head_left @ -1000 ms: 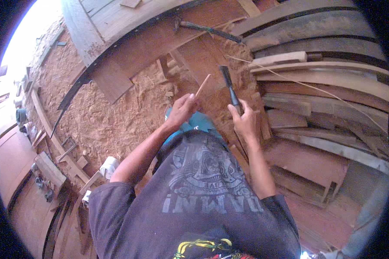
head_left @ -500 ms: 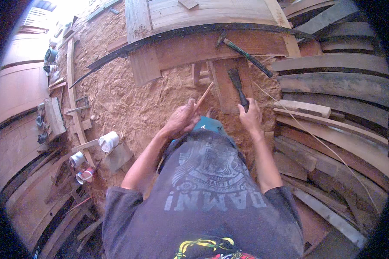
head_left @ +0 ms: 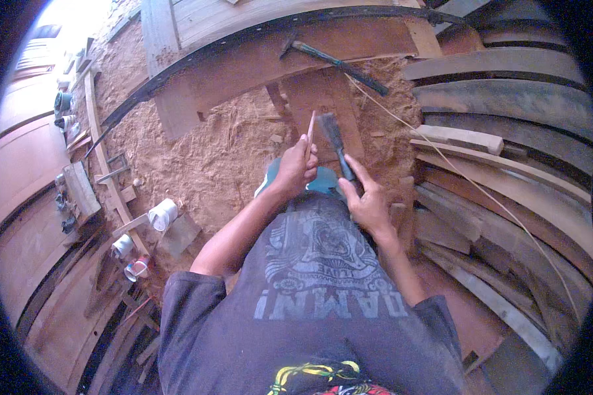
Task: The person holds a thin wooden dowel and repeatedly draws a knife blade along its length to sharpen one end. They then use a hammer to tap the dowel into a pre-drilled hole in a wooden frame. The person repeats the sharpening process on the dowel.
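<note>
My left hand (head_left: 296,170) is closed around a thin, pointed wooden stick (head_left: 311,126), which stands up from the fist. In my right hand (head_left: 367,201) is a dark, broad-bladed chisel (head_left: 333,135), its handle in my fingers and its blade pointing away from me. The blade's end lies close beside the stick's tip; whether they touch, I cannot tell. Beyond both hands a hammer (head_left: 342,66) with a dark handle rests across the front of the wooden workbench (head_left: 263,76). A reddish board (head_left: 323,95) slopes down from the bench behind the tools.
Stacked planks (head_left: 501,105) fill the right side, with a thin cord (head_left: 454,155) running over them. Wood shavings (head_left: 204,158) cover the floor. White tubs (head_left: 163,214) stand at the left beside a long wooden strip (head_left: 105,151). A dark curved strip (head_left: 237,36) crosses the bench.
My right hand has moved left with the chisel, bringing it next to the stick. My left hand has turned the stick more upright. The view has shifted, so the bench and hammer sit further up and left.
</note>
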Tool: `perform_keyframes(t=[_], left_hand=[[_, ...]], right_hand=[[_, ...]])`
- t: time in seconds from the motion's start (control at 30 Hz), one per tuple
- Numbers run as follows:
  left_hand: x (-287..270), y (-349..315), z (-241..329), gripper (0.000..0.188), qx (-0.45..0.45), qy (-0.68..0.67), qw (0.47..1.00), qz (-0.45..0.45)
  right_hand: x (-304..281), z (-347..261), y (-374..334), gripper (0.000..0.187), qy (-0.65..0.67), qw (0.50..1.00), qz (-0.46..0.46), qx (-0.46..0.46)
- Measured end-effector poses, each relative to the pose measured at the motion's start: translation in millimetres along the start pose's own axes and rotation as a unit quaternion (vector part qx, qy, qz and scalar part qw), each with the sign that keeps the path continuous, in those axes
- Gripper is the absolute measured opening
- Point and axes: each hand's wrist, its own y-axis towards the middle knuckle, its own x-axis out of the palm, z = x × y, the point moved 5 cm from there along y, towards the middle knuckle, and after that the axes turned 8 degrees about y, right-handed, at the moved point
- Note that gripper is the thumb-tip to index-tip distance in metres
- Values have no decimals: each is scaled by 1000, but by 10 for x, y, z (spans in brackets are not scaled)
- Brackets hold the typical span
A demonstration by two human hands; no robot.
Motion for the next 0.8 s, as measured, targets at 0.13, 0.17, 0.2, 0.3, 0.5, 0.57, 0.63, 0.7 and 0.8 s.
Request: perform_keyframes(t=[0.13, 0.17, 0.2, 0.3, 0.5, 0.57, 0.63, 0.7, 0.8], left_hand=[[134, 176, -148, 44, 6, -26, 1000, 11], [140, 194, -175, 44, 12, -21, 999, 21], [130, 205, -201, 44, 18, -16, 999, 32], [160, 339, -96, 45, 185, 175, 964, 72], [139, 398, -223, 46, 350, 287, 879, 148], [127, 427, -255, 46, 338, 267, 891, 145], [120, 441, -242, 46, 300, 264, 905, 149], [170, 360, -194, 47, 245, 242, 927, 145], [210, 261, -123, 49, 188, 186, 955, 133]], right_hand=[[-16, -110, -94, 52, -9, 998, -41, 45], [7, -129, -80, 51, -8, 997, -46, 62], [30, -162, -34, 49, -15, 998, -32, 50], [107, -142, 172, 49, -25, 997, -20, 68], [154, -295, 215, 46, -119, 988, -38, 90], [211, -185, 322, 47, -120, 991, 1, 52], [148, -362, 209, 46, -103, 991, -27, 79], [126, -373, 46, 46, -112, 983, -50, 136], [218, -346, 217, 47, -113, 990, -11, 83]])
